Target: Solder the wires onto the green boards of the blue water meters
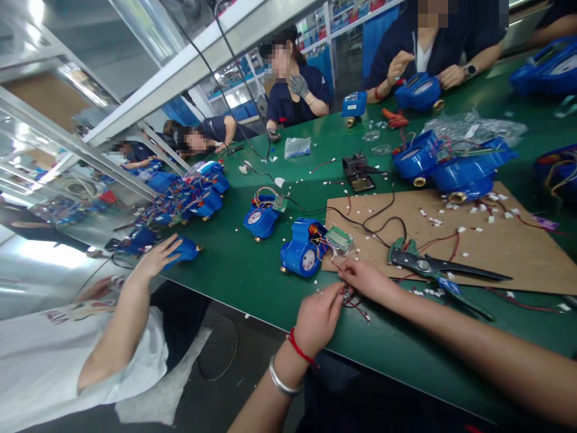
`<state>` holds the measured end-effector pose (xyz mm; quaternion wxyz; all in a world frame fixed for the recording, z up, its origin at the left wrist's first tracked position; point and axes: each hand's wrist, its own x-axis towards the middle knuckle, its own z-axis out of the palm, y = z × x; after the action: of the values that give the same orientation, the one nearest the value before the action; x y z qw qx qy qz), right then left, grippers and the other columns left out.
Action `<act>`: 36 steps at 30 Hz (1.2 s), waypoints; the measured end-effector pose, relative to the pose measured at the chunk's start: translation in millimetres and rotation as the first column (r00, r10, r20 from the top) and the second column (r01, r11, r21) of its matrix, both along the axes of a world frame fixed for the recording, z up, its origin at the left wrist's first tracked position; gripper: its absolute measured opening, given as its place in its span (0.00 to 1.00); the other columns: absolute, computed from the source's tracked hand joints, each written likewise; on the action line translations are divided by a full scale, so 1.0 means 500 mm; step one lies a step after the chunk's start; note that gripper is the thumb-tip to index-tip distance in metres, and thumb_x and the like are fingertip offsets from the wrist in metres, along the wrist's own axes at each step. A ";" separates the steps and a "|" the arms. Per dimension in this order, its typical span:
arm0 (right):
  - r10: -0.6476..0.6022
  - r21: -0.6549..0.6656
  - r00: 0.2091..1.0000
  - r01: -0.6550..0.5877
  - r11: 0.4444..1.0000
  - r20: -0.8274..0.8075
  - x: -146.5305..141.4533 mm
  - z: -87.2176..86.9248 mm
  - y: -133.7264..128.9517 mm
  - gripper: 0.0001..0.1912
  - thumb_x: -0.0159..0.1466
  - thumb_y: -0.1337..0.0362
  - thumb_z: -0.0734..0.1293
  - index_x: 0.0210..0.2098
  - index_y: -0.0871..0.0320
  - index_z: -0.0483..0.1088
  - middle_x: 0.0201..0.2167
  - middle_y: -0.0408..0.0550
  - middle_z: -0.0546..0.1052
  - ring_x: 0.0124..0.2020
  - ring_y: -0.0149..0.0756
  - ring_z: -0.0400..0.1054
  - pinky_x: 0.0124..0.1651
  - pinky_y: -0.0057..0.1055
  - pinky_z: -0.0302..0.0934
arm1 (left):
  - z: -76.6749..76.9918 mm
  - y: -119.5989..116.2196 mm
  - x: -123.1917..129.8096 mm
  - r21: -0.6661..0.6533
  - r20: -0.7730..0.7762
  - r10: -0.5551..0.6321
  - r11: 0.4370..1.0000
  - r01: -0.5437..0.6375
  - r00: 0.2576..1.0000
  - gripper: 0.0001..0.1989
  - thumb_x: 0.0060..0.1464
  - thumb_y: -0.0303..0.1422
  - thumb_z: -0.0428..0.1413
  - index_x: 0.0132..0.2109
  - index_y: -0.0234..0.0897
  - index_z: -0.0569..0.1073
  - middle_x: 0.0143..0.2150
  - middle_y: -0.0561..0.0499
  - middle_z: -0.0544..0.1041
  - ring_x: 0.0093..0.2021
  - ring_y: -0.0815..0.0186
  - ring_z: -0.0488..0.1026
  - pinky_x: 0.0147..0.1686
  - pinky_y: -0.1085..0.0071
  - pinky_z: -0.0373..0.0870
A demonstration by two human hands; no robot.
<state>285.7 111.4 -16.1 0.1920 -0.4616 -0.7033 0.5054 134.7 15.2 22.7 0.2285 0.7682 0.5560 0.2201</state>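
My left hand [318, 317], with a red cord and a silver bangle at its wrist, is closed in a pinch on thin red and black wires [359, 308] over the table's near edge. Close beside it, my right hand [364, 278] also pinches wires; the exact spot between the fingertips is hidden. Just beyond the hands stands a blue water meter [301, 251] with its cover up. Thin wires run from it to a green circuit board with a display [339, 239]. A second blue meter [261, 218] with its own board [280, 203] sits farther back.
Green-handled cutting pliers [421, 264] lie on a brown cardboard sheet [487, 264] scattered with white connectors. A black device [358, 171] trails a cable. More blue meters [471, 171] stand at right, others are heaped at left. A co-worker's hand [157, 255] touches a meter; other people sit opposite.
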 end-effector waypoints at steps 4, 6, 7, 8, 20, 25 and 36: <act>0.025 0.020 0.998 -0.026 0.999 0.064 0.017 0.025 -0.003 0.08 0.58 0.67 0.59 0.28 0.59 0.69 0.17 0.46 0.73 0.20 0.35 0.68 0.27 0.28 0.57 | 0.011 0.023 0.005 0.083 -0.019 -0.089 0.993 0.090 0.996 0.17 0.62 0.26 0.42 0.55 0.38 0.64 0.52 0.46 0.72 0.52 0.63 0.69 0.52 0.64 0.68; 0.051 -0.002 0.997 -0.051 0.999 0.064 0.027 0.036 -0.005 0.09 0.57 0.68 0.58 0.29 0.59 0.69 0.17 0.45 0.73 0.20 0.34 0.68 0.26 0.27 0.57 | 0.010 0.034 0.015 0.112 -0.057 -0.100 0.988 0.106 0.993 0.18 0.61 0.25 0.42 0.57 0.37 0.63 0.55 0.44 0.68 0.54 0.63 0.67 0.53 0.64 0.68; 0.068 -0.036 0.997 -0.066 0.997 0.045 0.032 0.040 -0.007 0.09 0.56 0.69 0.58 0.30 0.59 0.70 0.16 0.44 0.72 0.20 0.34 0.68 0.25 0.27 0.57 | 0.008 0.039 0.021 0.117 -0.073 -0.110 0.986 0.118 0.991 0.19 0.61 0.25 0.43 0.58 0.36 0.62 0.57 0.43 0.66 0.55 0.62 0.66 0.53 0.64 0.68; 0.079 -0.087 0.997 -0.078 0.993 0.011 0.037 0.043 -0.010 0.10 0.56 0.69 0.57 0.31 0.59 0.70 0.16 0.43 0.72 0.19 0.33 0.67 0.24 0.26 0.56 | 0.005 0.043 0.027 0.116 -0.083 -0.125 0.984 0.134 0.989 0.20 0.60 0.25 0.44 0.59 0.37 0.60 0.59 0.42 0.64 0.56 0.61 0.65 0.53 0.63 0.69; -0.036 -0.117 0.995 0.026 0.993 -0.090 0.076 0.076 -0.050 0.13 0.62 0.62 0.56 0.29 0.58 0.68 0.19 0.43 0.70 0.22 0.32 0.64 0.29 0.29 0.58 | -0.010 0.053 0.056 0.279 0.150 -0.217 0.945 0.170 0.964 0.21 0.60 0.23 0.43 0.60 0.37 0.60 0.58 0.43 0.67 0.58 0.65 0.64 0.55 0.66 0.66; -0.099 0.354 0.995 0.104 0.929 -0.033 0.095 0.133 -0.089 0.13 0.66 0.61 0.57 0.46 0.57 0.67 0.45 0.51 0.73 0.47 0.38 0.67 0.51 0.36 0.58 | -0.003 0.055 0.059 0.187 -0.055 -0.058 0.980 0.068 0.997 0.16 0.61 0.26 0.43 0.54 0.34 0.66 0.42 0.44 0.76 0.41 0.60 0.74 0.41 0.63 0.72; -0.070 0.381 0.997 0.056 0.923 0.022 0.107 0.114 -0.093 0.14 0.67 0.60 0.55 0.42 0.56 0.69 0.37 0.48 0.76 0.40 0.36 0.71 0.45 0.33 0.65 | 0.023 0.041 0.074 0.062 0.203 0.087 0.993 -0.101 0.975 0.10 0.60 0.26 0.47 0.41 0.38 0.73 0.38 0.50 0.77 0.38 0.66 0.72 0.38 0.71 0.68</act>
<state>339.4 64.7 41.1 0.2816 -0.4468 -0.7759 0.3451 171.8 35.9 34.0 0.2447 0.7227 0.5576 0.3270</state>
